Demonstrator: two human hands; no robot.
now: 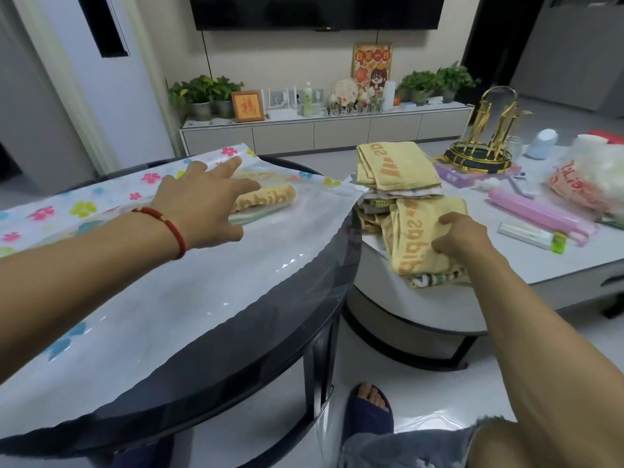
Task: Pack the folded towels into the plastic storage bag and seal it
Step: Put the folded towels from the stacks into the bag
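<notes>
Head view: orange lettering runs down the yellow towel (418, 238) at the front of the pile on the white counter (506, 265), too warped to read cleanly. The right hand (462, 238) curls round that towel's edge, gripping it. The left hand (202, 207), fingers spread and straight, reaches over the flowered plastic storage bag (152, 285) on the dark counter (287, 319), a lettered towel (266, 199) already inside.

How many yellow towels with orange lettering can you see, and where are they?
Inside the plastic bag: 1 yellow towel
On the far stack: 1 yellow towel
Under the right hand: 1 yellow towel
Total: 3
</notes>
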